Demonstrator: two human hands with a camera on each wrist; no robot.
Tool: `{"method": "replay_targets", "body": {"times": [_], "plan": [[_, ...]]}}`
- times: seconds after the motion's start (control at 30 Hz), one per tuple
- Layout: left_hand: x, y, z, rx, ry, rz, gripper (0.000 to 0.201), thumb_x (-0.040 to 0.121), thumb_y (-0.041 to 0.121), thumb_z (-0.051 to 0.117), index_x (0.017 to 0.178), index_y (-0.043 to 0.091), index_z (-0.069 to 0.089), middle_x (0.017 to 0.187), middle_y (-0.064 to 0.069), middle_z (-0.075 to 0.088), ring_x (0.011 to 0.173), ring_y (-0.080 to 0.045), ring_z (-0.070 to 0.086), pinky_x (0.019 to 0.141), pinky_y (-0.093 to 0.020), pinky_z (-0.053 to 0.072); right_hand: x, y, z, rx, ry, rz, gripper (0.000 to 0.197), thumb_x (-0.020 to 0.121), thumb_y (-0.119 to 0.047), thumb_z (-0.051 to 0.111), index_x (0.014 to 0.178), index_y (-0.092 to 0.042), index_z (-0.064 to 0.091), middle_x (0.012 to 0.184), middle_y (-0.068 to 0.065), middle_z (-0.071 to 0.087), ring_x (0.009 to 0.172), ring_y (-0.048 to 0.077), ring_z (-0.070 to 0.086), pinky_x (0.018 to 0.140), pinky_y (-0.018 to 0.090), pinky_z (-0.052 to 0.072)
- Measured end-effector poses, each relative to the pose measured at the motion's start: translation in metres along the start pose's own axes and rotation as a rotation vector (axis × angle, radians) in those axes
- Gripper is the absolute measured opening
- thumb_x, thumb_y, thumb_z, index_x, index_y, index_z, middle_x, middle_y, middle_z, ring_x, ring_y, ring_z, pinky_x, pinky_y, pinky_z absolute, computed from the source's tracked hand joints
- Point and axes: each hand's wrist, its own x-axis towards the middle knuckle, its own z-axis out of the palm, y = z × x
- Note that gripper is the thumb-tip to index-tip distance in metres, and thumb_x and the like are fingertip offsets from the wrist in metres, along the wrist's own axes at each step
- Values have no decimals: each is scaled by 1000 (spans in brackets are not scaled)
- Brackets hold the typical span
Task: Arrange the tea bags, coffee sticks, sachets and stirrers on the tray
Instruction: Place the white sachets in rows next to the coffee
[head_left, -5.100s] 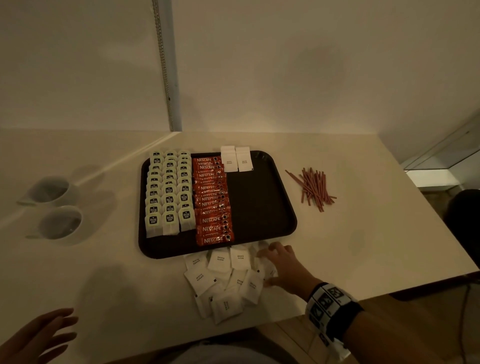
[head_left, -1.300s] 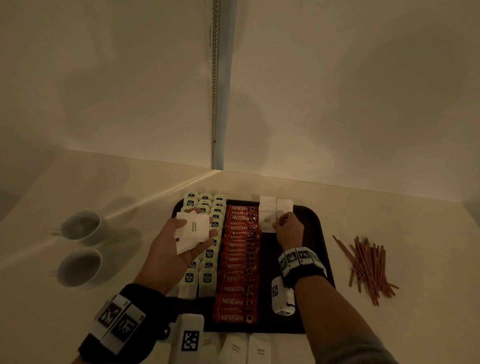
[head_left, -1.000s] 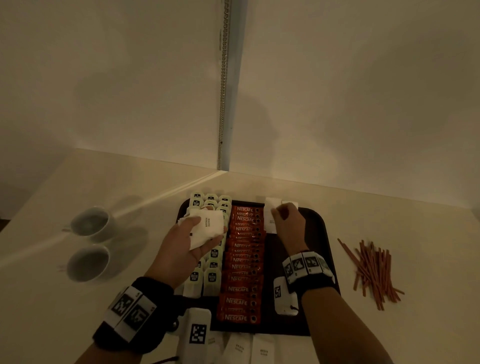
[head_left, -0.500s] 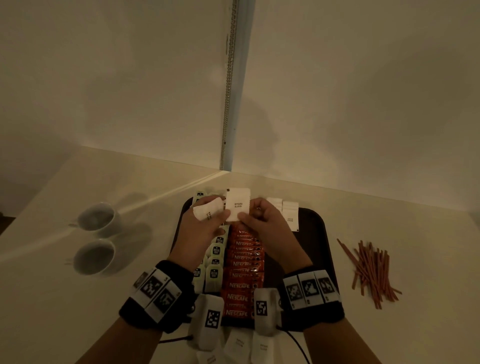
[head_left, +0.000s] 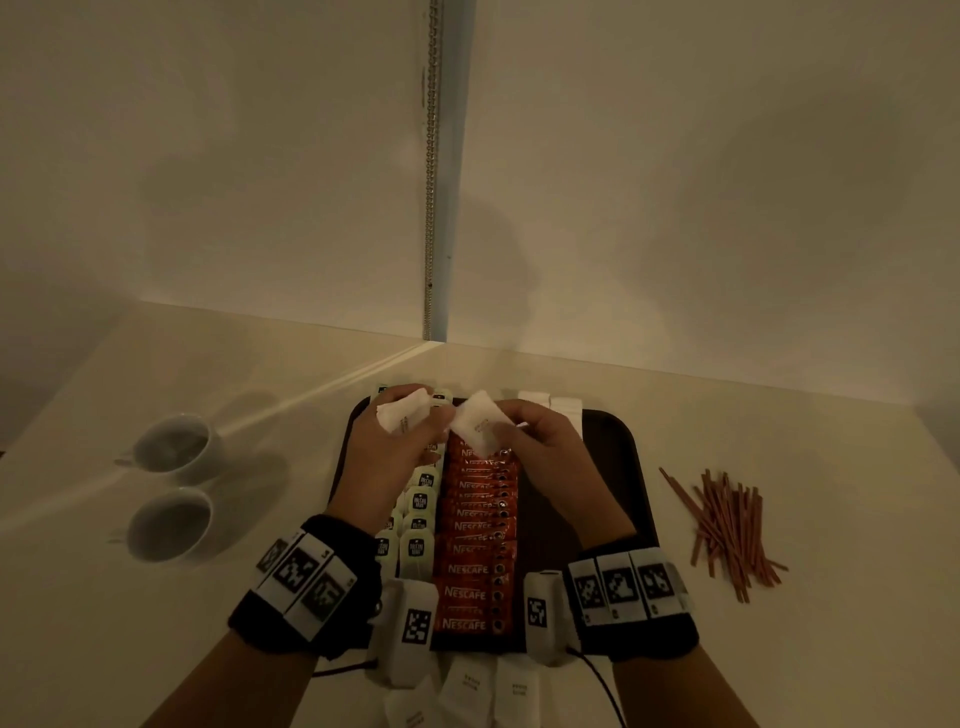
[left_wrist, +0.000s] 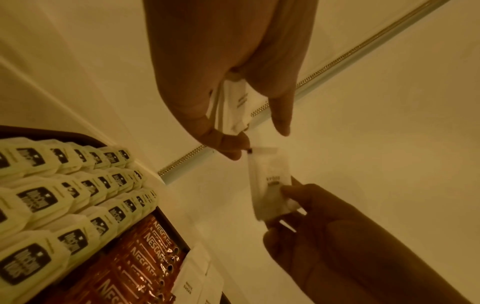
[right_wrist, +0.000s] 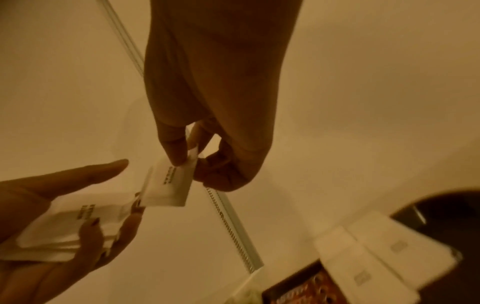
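Note:
A dark tray (head_left: 621, 457) holds rows of pale green tea bags (head_left: 418, 501) on its left and orange Nescafe coffee sticks (head_left: 475, 545) down the middle. White sachets (head_left: 566, 408) lie at its far edge. My left hand (head_left: 389, 452) grips a small stack of white sachets (head_left: 402, 415) above the tea bags. My right hand (head_left: 540, 441) pinches a single white sachet (head_left: 480, 423) just beside that stack; the right wrist view shows the pinch on this sachet (right_wrist: 171, 185). Brown stirrers (head_left: 727, 530) lie in a loose pile on the table to the right of the tray.
Two white cups (head_left: 174, 447) stand on the table left of the tray. More loose white sachets (head_left: 467, 691) lie on the table at the tray's near edge. A wall corner with a metal strip (head_left: 431, 171) rises behind the tray.
My right hand left the sachets at the tray's far edge, came to the left hand's stack and took one sachet, now tilted and pulled slightly away. The left hand rose towards the tray's far end.

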Motion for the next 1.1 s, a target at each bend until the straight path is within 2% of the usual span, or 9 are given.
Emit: {"method": "replay_targets", "body": {"times": [0.17,0.3,0.47,0.57,0.63,0.73,0.9,1.0,1.1], "plan": [[-3,4,3,150,-153,-39,32,77,1,73,106,13,63,90,-1,66,72,-8,65,54,-22,53,3,-17,-13,-289,-129,-130,38,87,-5,58,121,-22,60,98,-6,66,91,6,61,71,15,50],[-7,1,9,230,-248,-56,30,78,-1,71,98,20,64,91,-9,68,72,-14,67,53,-24,54,5,-28,-12,-321,-65,-203,45,86,-11,64,128,-21,54,93,-13,71,92,-10,58,71,4,42],[-8,-1,11,129,-222,-70,27,80,-2,70,103,11,64,89,-10,69,67,-13,68,50,-22,52,1,-35,-13,-426,-83,-284,38,87,-8,62,124,-15,55,97,1,73,71,-19,55,60,1,39],[-8,-4,13,81,-221,-69,26,79,-3,70,99,13,66,90,-9,70,74,-18,70,53,-24,54,2,-35,-12,-362,-12,-290,39,84,-13,68,121,-17,56,97,-3,69,75,-10,58,63,3,41],[-8,-6,15,-71,-175,-105,27,78,-3,70,102,9,66,92,-8,71,83,-21,70,57,-26,55,1,-30,-13,-296,29,-198,45,78,-24,74,119,-21,56,101,-9,63,89,-3,58,68,5,45],[-8,-6,19,-299,-67,-160,28,79,-1,67,105,9,64,99,-9,68,87,-20,69,58,-23,55,-2,-19,-12,-213,14,-70,46,75,-32,75,114,-24,54,104,-14,60,94,3,60,73,13,52],[-10,-6,26,-503,-53,-184,28,85,0,60,112,7,60,106,-7,67,88,-15,71,62,-22,57,-8,-11,-2,72,-14,42,32,79,-19,72,107,-19,58,105,-1,67,96,16,66,83,37,57],[-10,-7,27,-461,-52,-216,26,84,-2,61,107,10,63,105,-10,69,86,-17,71,60,-25,58,-7,-9,-3,119,43,22,18,84,-10,65,101,-16,60,103,5,66,96,21,66,80,36,58],[-10,-9,26,-385,-40,-229,27,83,-5,62,104,13,63,102,-10,69,85,-19,70,56,-24,56,-3,-8,-10,150,98,8,14,85,-9,63,98,-15,61,101,5,68,95,19,67,77,30,57]]}}
